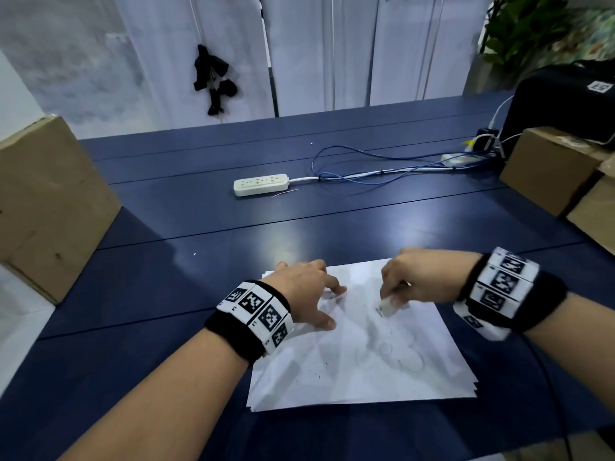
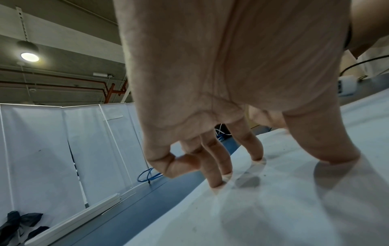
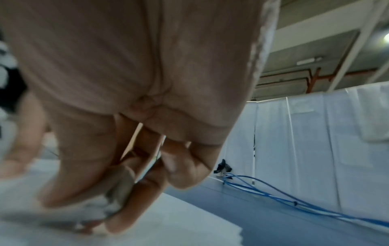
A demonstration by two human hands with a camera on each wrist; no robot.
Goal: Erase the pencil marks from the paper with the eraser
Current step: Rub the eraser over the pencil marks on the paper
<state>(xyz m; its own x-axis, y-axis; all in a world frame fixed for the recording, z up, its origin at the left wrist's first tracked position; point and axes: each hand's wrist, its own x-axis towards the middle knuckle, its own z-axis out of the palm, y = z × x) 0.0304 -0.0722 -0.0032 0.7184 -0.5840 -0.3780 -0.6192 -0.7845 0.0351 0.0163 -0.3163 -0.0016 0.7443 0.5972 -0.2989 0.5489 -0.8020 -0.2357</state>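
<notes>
A white sheet of paper (image 1: 359,361) with faint pencil marks and dark eraser crumbs lies on the blue table (image 1: 199,294). My left hand (image 1: 309,294) presses its spread fingertips (image 2: 219,183) on the paper's (image 2: 273,208) upper left part and holds it flat. My right hand (image 1: 412,281) pinches a small white eraser (image 1: 387,306) between thumb and fingers, its lower end on the paper near the upper middle. In the right wrist view the eraser (image 3: 122,189) is blurred between the fingers, touching the paper (image 3: 179,224).
A white power strip (image 1: 261,184) and blue cables (image 1: 382,171) lie farther back on the table. Cardboard boxes stand at the left (image 1: 50,207) and right (image 1: 552,168), with a black bag (image 1: 565,101) behind. White screens (image 1: 332,48) close the far side.
</notes>
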